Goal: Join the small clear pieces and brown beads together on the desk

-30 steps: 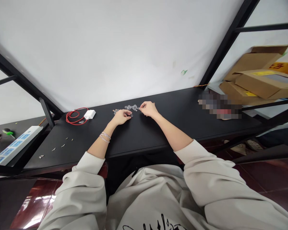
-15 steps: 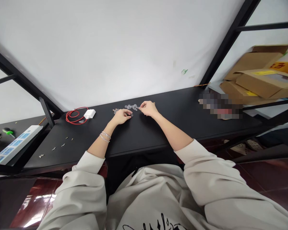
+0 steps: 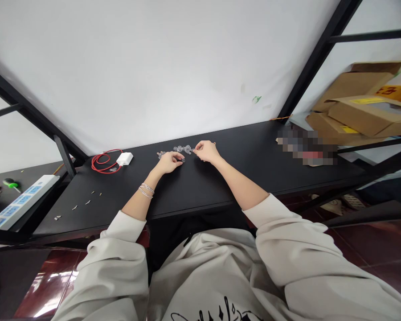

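Note:
Several small clear pieces lie in a cluster on the black tabletop, towards its back edge. My right hand is just right of them, thumb and forefinger pinched at a thin clear bit at the cluster's right end. Left of it and slightly nearer to me is my left hand, its fingers curled, with a small clear piece at the fingertips. More clear pieces show behind and left of my left hand. What lies under its palm is hidden.
A white charger with a coiled red cable sits to the left. Small scraps lie front left. A power strip is beyond the left frame post. Cardboard boxes and a blurred-out item are at right.

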{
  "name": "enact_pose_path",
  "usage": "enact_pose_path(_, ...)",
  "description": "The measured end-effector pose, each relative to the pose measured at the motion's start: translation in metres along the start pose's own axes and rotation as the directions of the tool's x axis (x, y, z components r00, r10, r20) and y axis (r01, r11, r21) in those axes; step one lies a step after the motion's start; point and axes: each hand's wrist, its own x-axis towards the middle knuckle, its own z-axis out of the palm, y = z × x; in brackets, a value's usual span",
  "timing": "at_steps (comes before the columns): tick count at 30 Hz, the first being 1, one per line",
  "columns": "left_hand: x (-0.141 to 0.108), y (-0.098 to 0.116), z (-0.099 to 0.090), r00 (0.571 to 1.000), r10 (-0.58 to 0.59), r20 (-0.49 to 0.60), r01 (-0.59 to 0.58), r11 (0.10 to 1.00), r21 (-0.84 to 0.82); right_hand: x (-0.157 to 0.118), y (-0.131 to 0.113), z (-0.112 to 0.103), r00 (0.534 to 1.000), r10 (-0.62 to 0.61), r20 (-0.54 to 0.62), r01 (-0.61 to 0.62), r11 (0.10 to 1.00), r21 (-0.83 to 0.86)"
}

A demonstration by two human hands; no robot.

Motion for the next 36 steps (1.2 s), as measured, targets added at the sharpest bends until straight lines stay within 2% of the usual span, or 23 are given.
enact_pose_path(5, 0.0, 0.001, 0.0, 1.0, 0.005, -0.003, -0.005, 1.0, 0.012, 0.0, 0.0, 0.0, 1.0, -0.002, 0.011, 0.002, 1.0, -0.003)
enact_pose_path(11, -0.003, 0.004, 0.004, 0.997, 0.04, -0.063, -0.037, 0.998, 0.041, 0.001, 0.002, 0.002, 1.0, -0.013, 0.014, 0.013, 1.0, -0.008)
enact_pose_path(26, -0.001, 0.004, 0.01, 0.988, 0.125, -0.089, -0.108, 0.978, 0.176, -0.001, -0.001, 0.0, 1.0, 0.014, 0.016, -0.014, 1.0, -0.008)
enact_pose_path(36, 0.001, -0.001, 0.011, 0.982, 0.168, -0.081, -0.153, 0.974, 0.166, -0.004, -0.002, -0.001, 1.0, 0.019, 0.01, -0.019, 1.0, -0.017)
